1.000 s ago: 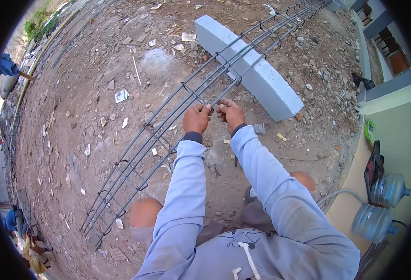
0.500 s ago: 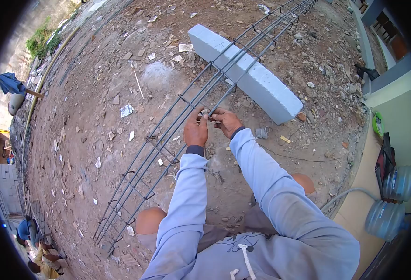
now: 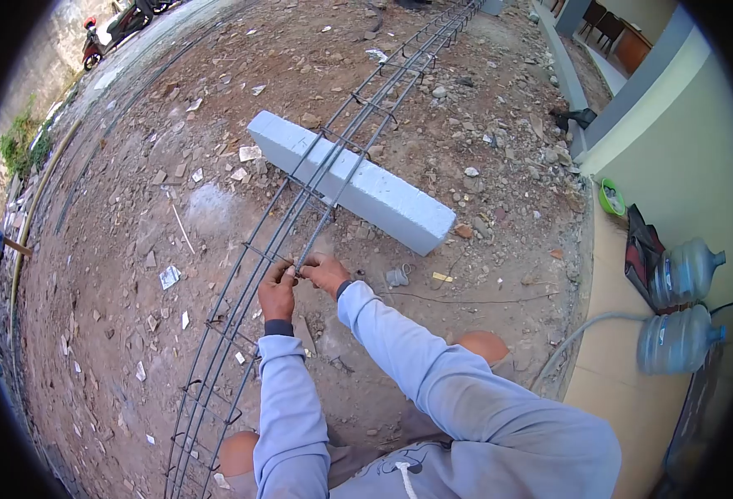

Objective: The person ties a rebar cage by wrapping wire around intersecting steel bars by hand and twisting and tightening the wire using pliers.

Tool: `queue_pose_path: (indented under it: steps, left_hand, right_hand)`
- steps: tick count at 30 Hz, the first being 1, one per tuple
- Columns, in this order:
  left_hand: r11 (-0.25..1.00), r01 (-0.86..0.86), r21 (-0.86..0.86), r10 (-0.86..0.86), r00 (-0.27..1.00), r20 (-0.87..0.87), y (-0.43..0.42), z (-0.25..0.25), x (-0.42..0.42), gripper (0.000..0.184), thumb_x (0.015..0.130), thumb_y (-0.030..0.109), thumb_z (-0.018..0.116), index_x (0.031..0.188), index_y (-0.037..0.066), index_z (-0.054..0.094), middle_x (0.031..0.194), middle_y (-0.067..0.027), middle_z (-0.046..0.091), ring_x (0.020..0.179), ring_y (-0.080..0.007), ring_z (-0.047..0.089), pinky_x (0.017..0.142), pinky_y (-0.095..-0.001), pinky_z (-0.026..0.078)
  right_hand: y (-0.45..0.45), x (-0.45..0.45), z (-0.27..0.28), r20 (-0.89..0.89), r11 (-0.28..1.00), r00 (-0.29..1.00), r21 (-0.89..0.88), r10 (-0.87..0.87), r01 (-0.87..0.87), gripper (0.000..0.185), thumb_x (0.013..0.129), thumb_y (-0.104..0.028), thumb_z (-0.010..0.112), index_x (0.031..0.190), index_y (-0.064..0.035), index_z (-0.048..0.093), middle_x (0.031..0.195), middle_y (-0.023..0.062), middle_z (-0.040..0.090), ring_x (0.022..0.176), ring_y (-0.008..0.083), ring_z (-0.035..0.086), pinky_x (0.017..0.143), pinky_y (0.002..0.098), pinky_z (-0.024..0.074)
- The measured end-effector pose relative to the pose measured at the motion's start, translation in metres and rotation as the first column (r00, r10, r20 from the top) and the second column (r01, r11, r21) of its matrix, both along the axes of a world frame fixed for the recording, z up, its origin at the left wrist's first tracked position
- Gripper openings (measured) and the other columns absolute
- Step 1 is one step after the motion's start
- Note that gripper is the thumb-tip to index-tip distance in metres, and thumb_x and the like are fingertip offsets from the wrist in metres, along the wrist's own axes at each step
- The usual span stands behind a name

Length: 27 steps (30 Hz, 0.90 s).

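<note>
A long steel rebar cage (image 3: 235,309) of several bars and square stirrups runs from the lower left to the top of the view. Resting across a pale foam-like block (image 3: 375,193), it is held off the ground there. My left hand (image 3: 277,293) is closed in a pinch against the cage's near bar, just this side of the block. Right beside it, my right hand (image 3: 326,273) has its fingers closed at the same bar, almost touching the left. Whatever small thing the fingertips grip is hidden between them.
Rubble and tile shards cover the dirt ground (image 3: 125,308). A small grey roll (image 3: 398,276) and a thin wire lie right of my hands. Along the wall ledge stand water jugs (image 3: 676,341), a dark bag (image 3: 645,254) and a green bowl (image 3: 612,198). A motorbike (image 3: 117,29) is parked far off.
My view has swung to the right, so the cage, block and hands appear farther left. Both hands stay together at the near bar, with small finger shifts.
</note>
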<state>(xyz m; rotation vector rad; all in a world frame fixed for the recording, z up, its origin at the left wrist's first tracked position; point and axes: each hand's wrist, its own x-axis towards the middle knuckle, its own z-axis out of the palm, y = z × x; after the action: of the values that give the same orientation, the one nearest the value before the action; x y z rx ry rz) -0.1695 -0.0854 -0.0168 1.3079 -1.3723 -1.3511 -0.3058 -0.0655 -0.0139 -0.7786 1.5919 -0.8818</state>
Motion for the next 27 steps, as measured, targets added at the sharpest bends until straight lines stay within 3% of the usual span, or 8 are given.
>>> queue_pose_path:
  steps: [1, 4, 7, 10, 13, 17, 20, 27]
  left_hand:
    - [1.000, -0.008, -0.023, 0.008, 1.000, -0.028, 0.001, -0.001, -0.001, 0.020, 0.085, 0.007, 0.060, 0.103, 0.001, 0.066, 0.084, -0.0060, 0.066, 0.070, -0.0114, 0.058, 0.064, -0.0253, 0.047]
    - [0.998, -0.029, -0.064, 0.031, 0.999, 0.030, 0.005, 0.000, -0.003, 0.019, 0.084, 0.006, 0.060, 0.101, 0.001, 0.067, 0.086, -0.0068, 0.067, 0.072, -0.0120, 0.059, 0.065, -0.0252, 0.047]
    - [0.995, -0.030, -0.092, 0.034, 0.998, 0.048, 0.005, -0.002, -0.001, 0.019, 0.084, 0.006, 0.059, 0.100, 0.000, 0.067, 0.089, -0.0079, 0.068, 0.076, -0.0127, 0.061, 0.068, -0.0256, 0.049]
    - [0.988, -0.024, -0.154, 0.034, 0.998, 0.060, 0.005, -0.005, 0.001, 0.020, 0.085, 0.005, 0.058, 0.102, 0.000, 0.067, 0.092, -0.0091, 0.068, 0.079, -0.0133, 0.062, 0.071, -0.0259, 0.049]
    - [0.997, -0.008, -0.077, 0.007, 1.000, -0.019, 0.005, -0.005, 0.003, 0.023, 0.085, 0.003, 0.056, 0.105, 0.001, 0.067, 0.095, -0.0092, 0.068, 0.083, -0.0142, 0.063, 0.073, -0.0261, 0.050]
    - [0.997, 0.050, -0.066, -0.048, 0.999, 0.024, 0.003, -0.004, 0.010, 0.026, 0.086, 0.006, 0.053, 0.108, 0.003, 0.066, 0.100, -0.0074, 0.067, 0.087, -0.0150, 0.062, 0.075, -0.0287, 0.049]
    - [0.991, 0.094, 0.096, -0.087, 0.993, -0.075, 0.006, 0.011, 0.011, 0.030, 0.087, 0.011, 0.052, 0.114, 0.009, 0.064, 0.103, -0.0019, 0.066, 0.086, -0.0107, 0.062, 0.066, -0.0251, 0.046]
    - [0.970, 0.184, 0.157, -0.158, 0.974, -0.163, 0.002, 0.012, 0.021, 0.027, 0.088, 0.021, 0.054, 0.109, 0.008, 0.066, 0.098, -0.0027, 0.066, 0.086, -0.0116, 0.061, 0.069, -0.0269, 0.045]
  right_hand:
    - [0.000, 0.003, -0.009, -0.200, 0.997, 0.980, -0.082, -0.020, 0.003, 0.032, 0.077, -0.029, 0.063, 0.097, -0.0031, 0.066, 0.077, 0.0103, 0.064, 0.068, 0.0205, 0.061, 0.064, 0.0323, 0.0479]
    - [0.011, 0.011, -0.017, -0.442, 0.977, 0.889, -0.213, -0.123, 0.029, 0.031, 0.078, -0.030, 0.061, 0.091, -0.0025, 0.067, 0.081, 0.0183, 0.065, 0.077, 0.0306, 0.063, 0.071, 0.0404, 0.0487]
    - [0.015, 0.021, -0.015, -0.467, 0.959, 0.870, -0.281, -0.156, 0.021, 0.029, 0.079, -0.029, 0.059, 0.087, -0.0032, 0.068, 0.087, 0.0229, 0.064, 0.084, 0.0383, 0.061, 0.077, 0.0459, 0.0471]
    - [0.013, 0.025, -0.010, -0.540, 0.963, 0.829, -0.269, -0.144, -0.008, 0.024, 0.080, -0.026, 0.057, 0.085, -0.0045, 0.068, 0.085, 0.0203, 0.065, 0.083, 0.0383, 0.061, 0.077, 0.0456, 0.0474]
    - [0.011, 0.027, -0.014, -0.553, 0.955, 0.816, -0.296, -0.167, -0.005, 0.024, 0.080, -0.025, 0.057, 0.086, -0.0055, 0.069, 0.085, 0.0192, 0.065, 0.084, 0.0376, 0.061, 0.076, 0.0440, 0.0481]
    - [0.022, 0.025, 0.012, -0.395, 0.931, 0.915, -0.356, -0.079, -0.074, 0.022, 0.079, -0.023, 0.060, 0.090, -0.0056, 0.068, 0.084, 0.0202, 0.065, 0.083, 0.0373, 0.062, 0.075, 0.0446, 0.0487]
    - [0.020, 0.023, -0.009, -0.552, 0.919, 0.825, -0.375, -0.120, -0.117, 0.024, 0.080, -0.025, 0.061, 0.093, -0.0061, 0.069, 0.089, 0.0183, 0.066, 0.084, 0.0346, 0.063, 0.075, 0.0407, 0.0488]
    - [0.016, 0.026, -0.003, -0.704, 0.922, 0.703, -0.330, -0.098, -0.202, 0.014, 0.078, -0.016, 0.062, 0.085, -0.0070, 0.070, 0.085, 0.0174, 0.065, 0.082, 0.0350, 0.062, 0.074, 0.0432, 0.0485]
